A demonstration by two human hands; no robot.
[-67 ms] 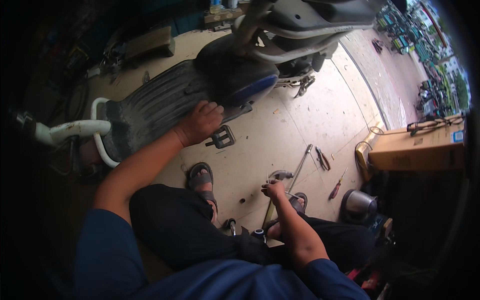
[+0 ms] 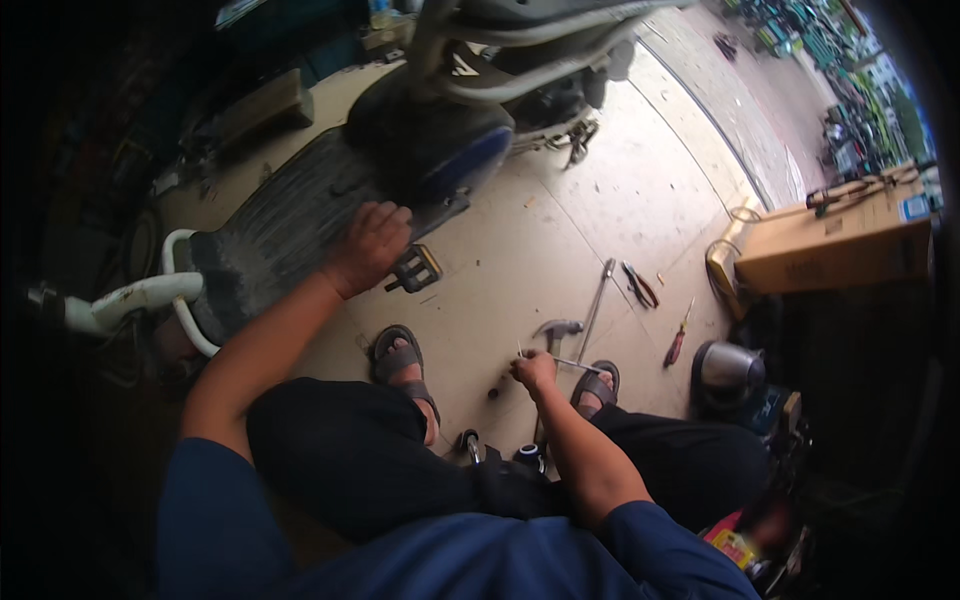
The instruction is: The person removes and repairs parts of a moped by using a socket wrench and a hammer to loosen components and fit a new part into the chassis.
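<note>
While a cardboard box (image 2: pixel 835 240) sits at the right edge of the head view, its contents cannot be made out. From the lower left, the left arm stretches up to centre frame, where the left hand (image 2: pixel 368 247) lies palm-down, fingers loosely curled, on the dark ribbed tyre (image 2: pixel 285 225), just beside a black pedal (image 2: pixel 415 268). Below centre, the right hand (image 2: pixel 535 372) is closed round a thin metal rod (image 2: pixel 575 364), close to a hammer (image 2: pixel 556 330) on the floor (image 2: pixel 560 220). Pliers (image 2: pixel 640 285) and a red-handled screwdriver (image 2: pixel 680 335) lie further right.

Daylight from upper right, dark vignetted fisheye rim, dim left side, slight blur
</note>
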